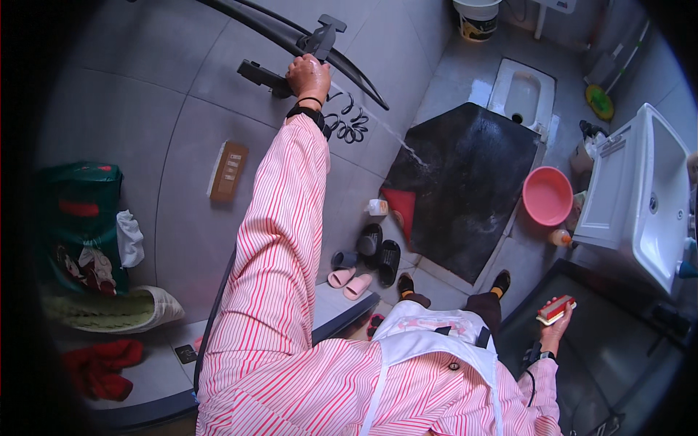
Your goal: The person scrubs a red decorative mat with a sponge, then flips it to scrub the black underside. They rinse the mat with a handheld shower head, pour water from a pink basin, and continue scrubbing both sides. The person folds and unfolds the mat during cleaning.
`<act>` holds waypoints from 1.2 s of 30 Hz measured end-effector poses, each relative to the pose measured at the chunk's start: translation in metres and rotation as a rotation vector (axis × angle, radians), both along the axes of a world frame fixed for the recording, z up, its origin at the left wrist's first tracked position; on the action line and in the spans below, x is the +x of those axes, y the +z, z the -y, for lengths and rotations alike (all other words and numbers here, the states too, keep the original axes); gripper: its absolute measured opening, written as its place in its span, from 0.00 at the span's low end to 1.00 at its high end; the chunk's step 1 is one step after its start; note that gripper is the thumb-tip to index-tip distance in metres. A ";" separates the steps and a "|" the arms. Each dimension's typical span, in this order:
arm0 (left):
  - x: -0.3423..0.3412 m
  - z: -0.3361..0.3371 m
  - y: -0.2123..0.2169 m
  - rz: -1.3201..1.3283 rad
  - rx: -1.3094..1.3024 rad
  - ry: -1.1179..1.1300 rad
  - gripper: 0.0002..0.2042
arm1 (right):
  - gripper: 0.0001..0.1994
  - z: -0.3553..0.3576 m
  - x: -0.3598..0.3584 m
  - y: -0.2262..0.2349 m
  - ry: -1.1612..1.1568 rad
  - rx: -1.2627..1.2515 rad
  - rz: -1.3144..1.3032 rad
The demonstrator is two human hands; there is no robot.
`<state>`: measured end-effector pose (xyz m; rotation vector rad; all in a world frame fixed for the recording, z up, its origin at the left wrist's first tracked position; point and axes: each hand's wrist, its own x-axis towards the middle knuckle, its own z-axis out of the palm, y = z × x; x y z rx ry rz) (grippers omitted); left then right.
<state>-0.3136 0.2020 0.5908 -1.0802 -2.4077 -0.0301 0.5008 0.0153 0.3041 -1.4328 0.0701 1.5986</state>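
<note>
My left hand (pixel 307 74) is stretched far forward and shut on a black spray gun (pixel 273 78) with a coiled black hose (pixel 347 123) hanging below it. A thin jet of water (pixel 392 134) runs from the gun down to a black floor mat (pixel 465 185), which lies wet on the grey tiles. My right hand (pixel 556 316) is low at the right, holding a red and yellow scrub sponge (pixel 555 309). Both arms wear pink-and-white striped sleeves, with a white apron over my front.
A squat toilet (pixel 522 94) lies beyond the mat, a pink basin (pixel 547 195) to its right, a white washbasin (pixel 647 196) at far right. Slippers (pixel 367 261) sit near my feet. A brush (pixel 227 171), a white bucket (pixel 476 18) and cloths (pixel 102 367) are also there.
</note>
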 end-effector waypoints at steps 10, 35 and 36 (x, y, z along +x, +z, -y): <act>-0.033 0.010 -0.003 -0.078 0.031 -0.106 0.20 | 0.24 -0.022 -0.032 -0.004 0.003 0.039 -0.066; 0.419 0.313 -0.394 2.126 -0.196 -0.113 0.29 | 0.18 -0.084 -0.172 -0.109 0.543 -0.044 -0.240; 0.420 0.303 -0.397 2.276 -0.094 -0.002 0.32 | 0.18 -0.070 -0.191 -0.121 0.632 -0.058 -0.215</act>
